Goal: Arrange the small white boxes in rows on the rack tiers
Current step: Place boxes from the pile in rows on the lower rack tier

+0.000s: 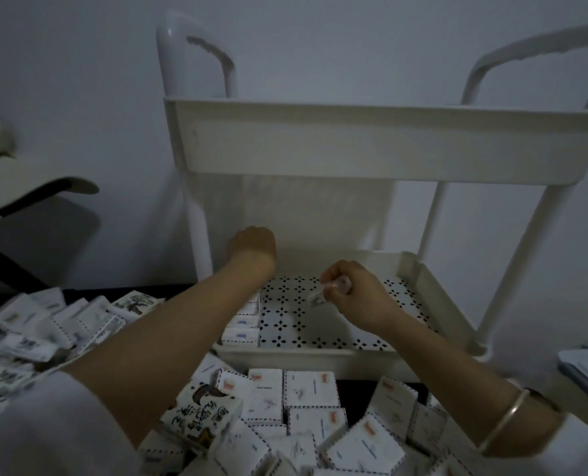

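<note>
A white rack stands ahead with a top tier (371,146) and a lower tier (323,353) whose floor is perforated. A short row of small white boxes (242,326) lies along the lower tier's left side. My left hand (253,247) reaches deep into that tier's far left corner, fingers curled downward; whatever it holds is hidden. My right hand (351,292) hovers over the middle of the lower tier and grips a small white box (332,292). A heap of loose white boxes (309,410) lies in front of the rack.
More boxes (45,331) are piled at the left, some with dark printed drawings. The rack's two curved handles (196,53) rise at the back against a plain wall. A dark chair (28,201) stands at the far left. A bracelet (505,417) circles my right wrist.
</note>
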The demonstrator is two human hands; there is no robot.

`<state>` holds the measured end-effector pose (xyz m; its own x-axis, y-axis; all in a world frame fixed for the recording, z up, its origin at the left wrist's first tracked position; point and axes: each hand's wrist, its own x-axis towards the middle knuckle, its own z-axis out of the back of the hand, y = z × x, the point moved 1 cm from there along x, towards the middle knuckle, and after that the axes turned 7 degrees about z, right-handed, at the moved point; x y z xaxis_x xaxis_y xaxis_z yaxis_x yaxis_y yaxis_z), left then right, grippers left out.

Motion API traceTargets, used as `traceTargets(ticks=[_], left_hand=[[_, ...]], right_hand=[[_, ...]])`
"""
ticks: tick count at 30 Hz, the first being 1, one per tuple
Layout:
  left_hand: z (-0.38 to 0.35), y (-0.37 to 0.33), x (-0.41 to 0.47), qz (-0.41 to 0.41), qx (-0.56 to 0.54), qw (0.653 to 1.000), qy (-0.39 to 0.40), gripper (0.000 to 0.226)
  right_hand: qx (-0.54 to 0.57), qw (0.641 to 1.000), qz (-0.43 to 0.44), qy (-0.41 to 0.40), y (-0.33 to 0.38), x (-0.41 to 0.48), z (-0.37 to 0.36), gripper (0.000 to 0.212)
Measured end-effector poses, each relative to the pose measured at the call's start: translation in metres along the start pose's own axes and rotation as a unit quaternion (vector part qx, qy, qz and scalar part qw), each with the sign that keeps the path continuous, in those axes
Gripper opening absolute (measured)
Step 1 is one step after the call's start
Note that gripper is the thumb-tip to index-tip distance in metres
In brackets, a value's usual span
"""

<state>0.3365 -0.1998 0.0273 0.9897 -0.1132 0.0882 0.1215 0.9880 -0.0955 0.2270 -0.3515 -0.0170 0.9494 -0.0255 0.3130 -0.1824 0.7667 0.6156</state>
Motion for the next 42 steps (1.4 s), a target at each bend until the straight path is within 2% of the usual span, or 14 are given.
traceTargets(ticks=[3,6,10,15,18,22,25,30,34,38,39,42], left_hand=[[-0.003,0.006,0.002,-0.034,0.094,0.994,-0.036,0.042],[-0.005,0.009,0.005,-0.048,0.174,0.983,-0.035,0.034],[-0.004,0.002,0.009,-0.06,0.141,0.988,-0.026,0.032],[-0.004,0.006,0.011,-0.051,0.101,0.993,0.03,0.026],[-0.003,0.007,0.012,-0.038,0.084,0.995,0.032,0.024],[-0.005,0.004,0.012,-0.038,0.079,0.996,0.006,0.023],[-0.008,0.004,0.014,-0.046,0.097,0.994,-0.004,0.023],[-0.014,0.005,0.015,-0.057,0.142,0.988,0.018,0.023],[-0.011,0.007,0.01,-0.072,0.171,0.982,0.027,0.024],[0.013,0.002,-0.013,-0.109,0.155,0.982,0.006,0.026],[0.022,0.002,-0.021,-0.126,0.146,0.981,-0.009,0.025],[0.046,0.012,-0.047,-0.19,0.122,0.969,-0.099,0.02]], right_hand=[[-0.028,0.997,0.012,0.077,0.001,0.007,-0.004,0.031],[-0.059,0.99,0.006,0.127,0.002,0.014,-0.009,0.054],[-0.064,0.992,-0.02,0.105,0.002,0.031,-0.016,0.067],[0.022,0.996,-0.06,0.054,0.002,0.055,-0.018,0.075],[0.056,0.995,-0.072,0.039,0.001,0.072,-0.024,0.073],[0.032,0.998,-0.059,-0.01,0.0,0.099,-0.039,0.052],[0.032,0.999,-0.032,-0.01,-0.001,0.112,-0.051,0.043],[0.068,0.996,0.003,0.052,0.004,0.119,-0.068,0.039],[0.112,0.984,-0.032,0.132,0.008,0.12,-0.076,0.039],[0.124,0.978,-0.067,0.157,0.004,0.124,-0.078,0.013],[0.121,0.977,-0.072,0.159,0.005,0.124,-0.079,0.008],[0.118,0.975,-0.083,0.167,0.006,0.122,-0.081,0.022]])
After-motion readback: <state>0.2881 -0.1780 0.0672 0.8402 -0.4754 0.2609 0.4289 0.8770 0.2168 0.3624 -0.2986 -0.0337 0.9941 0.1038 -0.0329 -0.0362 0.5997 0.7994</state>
